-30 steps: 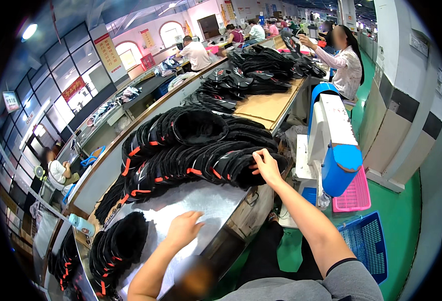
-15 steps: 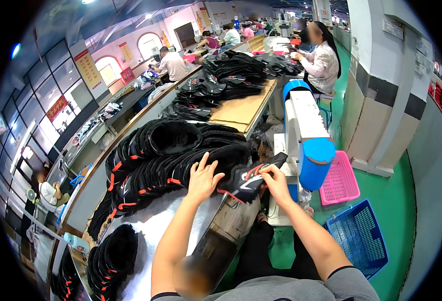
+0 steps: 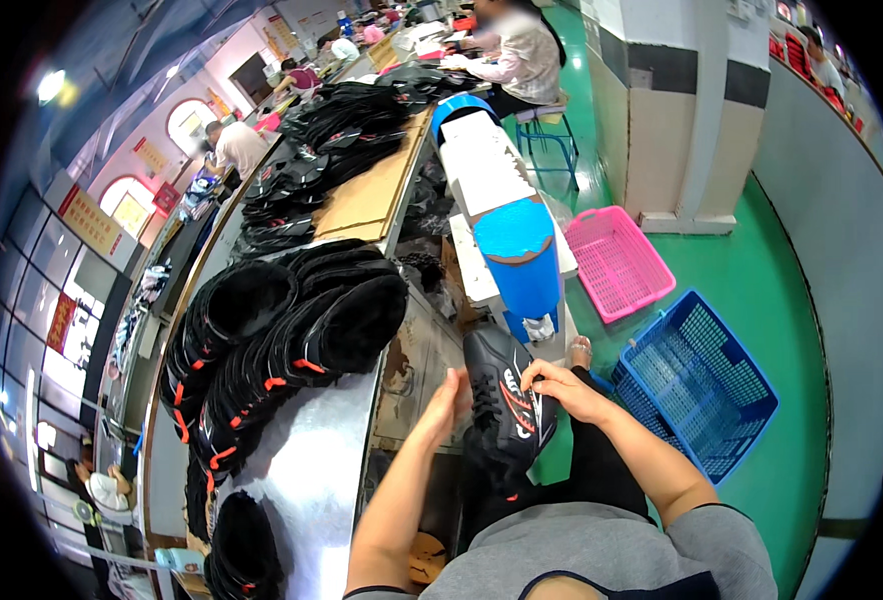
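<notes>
A black shoe upper (image 3: 501,400) with black laces and red and white markings hangs in front of me, toe end away from me. My right hand (image 3: 566,388) pinches its right side between thumb and fingers. At the upper's left edge is my left hand (image 3: 446,405), fingers stretched out and partly hidden by the upper; whether it touches is unclear. Just beyond the upper stands a blue and white sewing machine (image 3: 516,250). Left of my hands, rows of nested black, fur-lined uppers (image 3: 291,340) with red tabs lie on the metal-topped table (image 3: 311,450).
On the right, a pink basket (image 3: 621,265) and a blue crate (image 3: 701,385) rest on the green floor. More black uppers (image 3: 341,130) are heaped on the far bench beside a cardboard sheet (image 3: 361,205). A person (image 3: 511,55) sits beyond the machine, left of a pillar (image 3: 671,130).
My right hand has brought the upper off the pile toward me and turned it toe-away. My left hand has left the pile and moved to the upper's side. The view has swung right.
</notes>
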{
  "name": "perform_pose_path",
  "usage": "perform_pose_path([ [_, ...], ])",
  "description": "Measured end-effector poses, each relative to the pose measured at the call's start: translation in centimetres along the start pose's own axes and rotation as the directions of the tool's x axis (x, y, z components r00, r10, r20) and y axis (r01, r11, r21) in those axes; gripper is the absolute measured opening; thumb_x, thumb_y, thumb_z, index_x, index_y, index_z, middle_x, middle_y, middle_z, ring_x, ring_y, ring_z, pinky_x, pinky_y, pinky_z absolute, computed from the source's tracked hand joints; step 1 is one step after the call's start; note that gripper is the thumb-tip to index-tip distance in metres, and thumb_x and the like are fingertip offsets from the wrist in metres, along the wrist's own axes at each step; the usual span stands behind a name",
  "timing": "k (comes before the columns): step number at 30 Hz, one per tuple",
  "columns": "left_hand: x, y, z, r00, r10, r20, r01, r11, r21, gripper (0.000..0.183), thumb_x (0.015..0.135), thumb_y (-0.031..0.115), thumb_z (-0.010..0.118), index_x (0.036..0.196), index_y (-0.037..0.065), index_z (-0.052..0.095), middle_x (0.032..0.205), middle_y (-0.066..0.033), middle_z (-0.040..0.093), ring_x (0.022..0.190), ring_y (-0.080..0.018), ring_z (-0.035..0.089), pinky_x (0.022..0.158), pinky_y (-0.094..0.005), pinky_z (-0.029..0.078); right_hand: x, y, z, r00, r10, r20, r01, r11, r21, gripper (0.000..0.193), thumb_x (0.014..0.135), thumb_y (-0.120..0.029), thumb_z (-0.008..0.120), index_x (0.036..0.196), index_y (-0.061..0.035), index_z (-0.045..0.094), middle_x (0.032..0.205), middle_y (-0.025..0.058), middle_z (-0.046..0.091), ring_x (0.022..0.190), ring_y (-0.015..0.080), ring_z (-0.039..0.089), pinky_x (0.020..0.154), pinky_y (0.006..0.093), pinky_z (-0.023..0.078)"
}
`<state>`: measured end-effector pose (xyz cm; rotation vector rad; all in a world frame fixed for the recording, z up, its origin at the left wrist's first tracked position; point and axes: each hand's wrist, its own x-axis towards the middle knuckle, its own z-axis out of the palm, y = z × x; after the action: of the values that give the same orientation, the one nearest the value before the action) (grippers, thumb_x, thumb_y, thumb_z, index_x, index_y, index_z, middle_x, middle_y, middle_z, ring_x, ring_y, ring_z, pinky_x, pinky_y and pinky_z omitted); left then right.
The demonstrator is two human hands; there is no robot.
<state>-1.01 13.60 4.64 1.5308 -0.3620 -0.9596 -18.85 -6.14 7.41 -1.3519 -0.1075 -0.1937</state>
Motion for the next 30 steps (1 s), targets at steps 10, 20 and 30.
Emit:
perform_pose_path([
  [10,6.4,-5.5,5.9,0.969,-0.023,0.244,0.159,0.817,-0.554,0.034,0.088,0.03,0.062,0.117,0.014,0.057,0.12,0.0001,0.058,0.113,-0.0167,0.052,0.097,-0.0345,0.039,-0.7,5.0,-5.6,0.832,0.316,-0.456,-0.259,0.948,0.185,0.04,0.091,-0.027,0.06,0.121,-0.0036,0.049,0.1,0.0049,0.056,0.092,0.011,0.052,0.08,0.0254,0.043],
  [20,10.9,-5.7,8.8,0.985,-0.056,0.163,0.143,0.793,-0.592,0.035,0.089,0.023,0.063,0.12,0.01,0.053,0.118,-0.0006,0.058,0.109,-0.0169,0.053,0.097,-0.033,0.037,3.1,7.4,-8.9,0.693,0.258,-0.673,-0.183,0.966,0.183,0.018,0.086,-0.016,0.065,0.086,0.0022,0.062,0.075,-0.0008,0.058,0.069,0.0068,0.05,0.061,0.0225,0.04],
  [30,9.9,-2.0,9.5,0.987,0.14,0.077,-0.137,0.989,-0.053,0.024,0.091,0.009,0.058,0.114,0.006,0.053,0.11,-0.0035,0.06,0.1,-0.0139,0.056,0.092,-0.0302,0.042,2.2,13.4,-12.0,0.795,0.247,-0.554,-0.071,0.945,0.319,0.018,0.091,-0.021,0.06,0.091,-0.0035,0.061,0.078,-0.0059,0.054,0.07,0.0027,0.046,0.06,0.0185,0.036],
])
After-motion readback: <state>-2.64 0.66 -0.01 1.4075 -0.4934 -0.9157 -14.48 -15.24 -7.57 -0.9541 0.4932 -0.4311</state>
